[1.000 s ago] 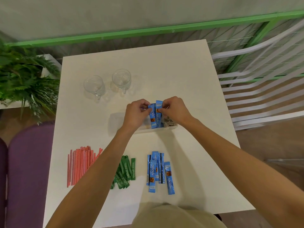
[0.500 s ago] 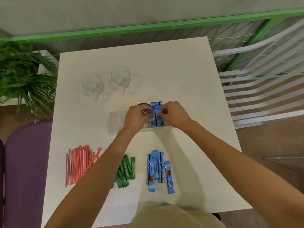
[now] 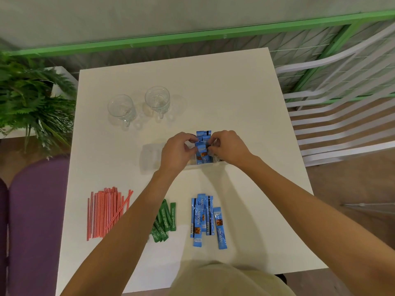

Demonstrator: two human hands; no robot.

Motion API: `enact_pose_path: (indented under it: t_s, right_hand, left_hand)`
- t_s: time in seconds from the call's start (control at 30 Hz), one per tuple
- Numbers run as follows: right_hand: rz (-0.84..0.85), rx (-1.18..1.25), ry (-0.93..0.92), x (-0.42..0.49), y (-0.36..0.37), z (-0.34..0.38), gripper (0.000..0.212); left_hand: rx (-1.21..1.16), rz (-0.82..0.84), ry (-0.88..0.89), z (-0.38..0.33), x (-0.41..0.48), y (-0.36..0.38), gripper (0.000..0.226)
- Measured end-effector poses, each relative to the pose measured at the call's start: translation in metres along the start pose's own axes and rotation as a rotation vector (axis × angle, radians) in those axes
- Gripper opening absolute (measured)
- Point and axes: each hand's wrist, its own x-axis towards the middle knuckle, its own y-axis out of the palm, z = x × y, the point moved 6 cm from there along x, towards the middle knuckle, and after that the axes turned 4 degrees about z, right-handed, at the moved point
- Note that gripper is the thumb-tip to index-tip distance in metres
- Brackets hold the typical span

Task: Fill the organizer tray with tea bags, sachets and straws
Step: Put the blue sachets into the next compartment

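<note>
Head view: left hand (image 3: 177, 152) & right hand (image 3: 228, 148) close together, both pinching the blue sachets (image 3: 203, 155) standing on end in the organizer tray (image 3: 205, 167) mid-counter (image 3: 235, 92) — long axis approx. upright, directly betw. the hands, neither nearer. Spare sachets (image 3: 205, 218), straws (image 3: 104, 212) lie nearer the person.

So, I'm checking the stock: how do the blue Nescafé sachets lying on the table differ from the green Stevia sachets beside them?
The blue Nescafé sachets are longer and wider than the green Stevia sachets. The blue ones lie nearly parallel; the green ones are fanned in a heap. Both are stick packs lying loose on the white table.
</note>
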Motion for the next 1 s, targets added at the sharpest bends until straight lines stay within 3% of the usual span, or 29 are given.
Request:
enact_pose_path:
  t_s: [0.33, 0.43, 0.73, 1.0]
  right_hand:
    - [-0.134, 0.206, -0.122, -0.044, 0.001, -0.014, 0.011]
    - [-0.099, 0.205, -0.079, -0.066, 0.016, -0.027, 0.008]
    - [0.282, -0.012, 0.251, -0.125, 0.108, -0.081, 0.027]
    - [0.276, -0.228, 0.335, -0.141, 0.136, -0.089, 0.040]
  left_hand:
    - [-0.192, -0.150, 0.000, 0.014, -0.057, -0.004, 0.015]
    - [-0.237, -0.065, -0.099, 0.025, -0.078, 0.010, 0.011]
    - [-0.106, 0.230, -0.280, 0.053, -0.143, 0.061, 0.008]
    - [-0.022, 0.247, -0.355, 0.064, -0.178, 0.083, 0.012]
